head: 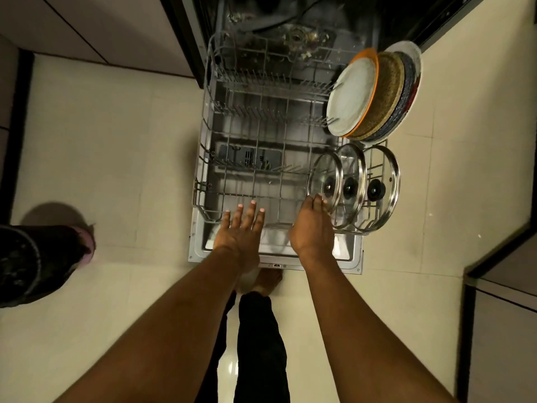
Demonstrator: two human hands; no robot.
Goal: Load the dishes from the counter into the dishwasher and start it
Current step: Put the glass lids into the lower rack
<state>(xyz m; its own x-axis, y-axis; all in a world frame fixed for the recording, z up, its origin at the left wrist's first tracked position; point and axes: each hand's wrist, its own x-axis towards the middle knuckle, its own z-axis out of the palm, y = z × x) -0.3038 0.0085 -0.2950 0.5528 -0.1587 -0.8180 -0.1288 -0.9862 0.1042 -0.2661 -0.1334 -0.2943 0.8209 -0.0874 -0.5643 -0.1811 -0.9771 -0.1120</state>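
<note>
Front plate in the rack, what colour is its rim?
The front plate's rim is orange, head view.

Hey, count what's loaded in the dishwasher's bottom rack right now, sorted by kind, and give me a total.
Plates: 4, standing on edge and overlapping, so the ones behind are only partly visible
Glass lids: 3, each with a black knob
Total: 7

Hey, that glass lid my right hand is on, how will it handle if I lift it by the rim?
The nearest glass lid is clear glass, so probably fragile if knocked against the middle lid. Its steel rim looks smooth, so the right hand may slip on it. Standing on edge, it could roll once freed.
</note>
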